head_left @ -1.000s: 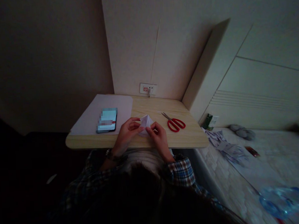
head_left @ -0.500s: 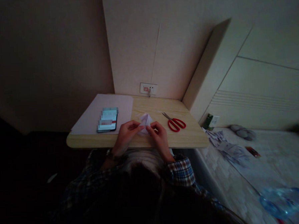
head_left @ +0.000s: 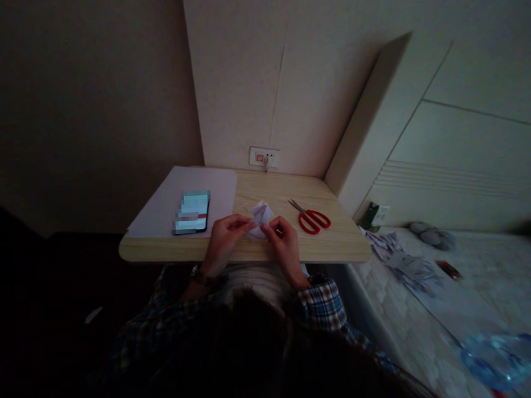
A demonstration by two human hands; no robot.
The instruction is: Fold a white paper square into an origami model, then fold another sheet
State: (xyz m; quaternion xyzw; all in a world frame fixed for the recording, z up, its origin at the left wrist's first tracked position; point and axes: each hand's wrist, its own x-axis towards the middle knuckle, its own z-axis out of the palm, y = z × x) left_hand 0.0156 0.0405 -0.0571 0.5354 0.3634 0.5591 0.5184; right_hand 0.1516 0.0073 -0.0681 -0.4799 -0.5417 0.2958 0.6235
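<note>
A small folded white paper (head_left: 260,213) stands between my hands, just above the front part of the wooden table (head_left: 269,187). From the left, my left hand (head_left: 225,237) pinches it between thumb and fingers. On the other side my right hand (head_left: 283,236) grips the paper's right edge, fingers curled. Its lower part is partly covered by my thumbs. Scissors with red handles (head_left: 314,220) lie to the right of my right hand, points away from me. A phone (head_left: 192,213) with a lit, blurred screen rests on white paper sheets (head_left: 159,210) at the left.
A wall socket (head_left: 264,157) sits behind the table. To the right is a bed (head_left: 482,259) bearing a heap of cut paper (head_left: 411,268), a grey bundle (head_left: 432,235) and a clear blue plastic item (head_left: 503,359). A scrap (head_left: 93,315) lies on the dark floor.
The folded paper has tilted slightly to the right between my fingers. Both hands keep their pinch and have barely moved.
</note>
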